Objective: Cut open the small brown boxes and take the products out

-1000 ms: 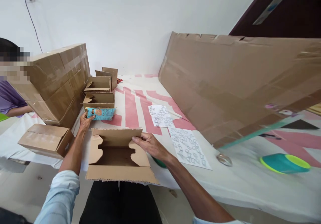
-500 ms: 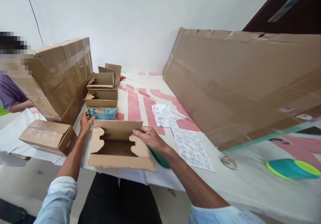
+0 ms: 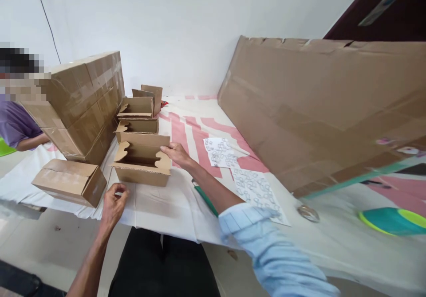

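Observation:
My right hand pinches the right side of an open cardboard box, thumb over its notched side flap. The box stands upright on the cloth-covered table, its top flaps spread and its inside facing me. Below its front left corner, my left hand is apart from it, fingers curled toward the thumb with nothing visible in them. Right behind stands a second open cardboard box, then a third cardboard box, in a row running toward the wall.
A closed cardboard box lies left of my left hand. Taped cartons rise behind it, a person in purple beyond. Printed sheets, a green object, a tape roll and a large cardboard panel are on the right.
My right hand has moved the front box away from me and left, up against the row. The blue packet is now hidden. My left hand has drawn back toward me.

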Tool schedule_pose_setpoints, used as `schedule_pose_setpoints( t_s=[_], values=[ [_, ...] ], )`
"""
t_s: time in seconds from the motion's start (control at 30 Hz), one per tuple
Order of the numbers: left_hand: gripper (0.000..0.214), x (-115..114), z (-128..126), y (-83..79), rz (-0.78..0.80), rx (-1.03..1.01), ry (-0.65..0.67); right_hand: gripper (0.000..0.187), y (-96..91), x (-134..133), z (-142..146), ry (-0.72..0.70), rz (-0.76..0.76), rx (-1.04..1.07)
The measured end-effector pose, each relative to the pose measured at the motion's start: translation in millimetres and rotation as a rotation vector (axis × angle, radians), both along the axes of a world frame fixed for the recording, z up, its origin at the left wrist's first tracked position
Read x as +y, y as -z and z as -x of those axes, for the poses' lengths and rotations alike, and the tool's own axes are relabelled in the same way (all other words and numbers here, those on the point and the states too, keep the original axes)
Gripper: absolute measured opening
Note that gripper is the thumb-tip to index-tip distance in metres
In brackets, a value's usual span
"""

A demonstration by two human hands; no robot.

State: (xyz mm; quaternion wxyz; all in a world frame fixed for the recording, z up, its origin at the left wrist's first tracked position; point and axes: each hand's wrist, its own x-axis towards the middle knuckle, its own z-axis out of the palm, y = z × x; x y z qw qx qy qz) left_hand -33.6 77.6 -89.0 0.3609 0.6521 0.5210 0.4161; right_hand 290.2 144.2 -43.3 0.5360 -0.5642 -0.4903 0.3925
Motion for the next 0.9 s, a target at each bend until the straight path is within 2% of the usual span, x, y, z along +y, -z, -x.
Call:
schedule_pose_setpoints(
  t_s=[0.17,0.3,0.37,0.47,0.7,0.8,0.9],
  values=[
    [0.017,20,-45,-13.7,0.0,0.118,0.094,0.034,-9.7,32,24,0.029,-0.028,-0.024],
    [0.02,39,-69,-13.6,-0.008,0.169,0.074,0.038,-13.5,24,23,0.073,-0.082,-0.073],
    [0.026,46,-72,-12.5,-0.005,0.199,0.049,0.04,-9.6,5,16,0.092,-0.119,-0.138],
    [0.033,52,-71,-11.0,-0.007,0.224,0.029,0.043,7.5,-40,1,0.116,-0.177,-0.312],
    [0.045,57,-64,-6.0,-0.022,0.199,0.077,0.032,78.9,-164,-37,0.318,-0.266,-0.78],
    [0.046,64,-63,-3.7,-0.03,0.166,0.092,0.032,107.8,-197,-47,0.35,-0.234,-0.894],
    [0.044,74,-63,-1.7,-0.032,0.142,0.097,0.035,127.9,-212,-50,0.389,-0.221,-0.965]
  ],
)
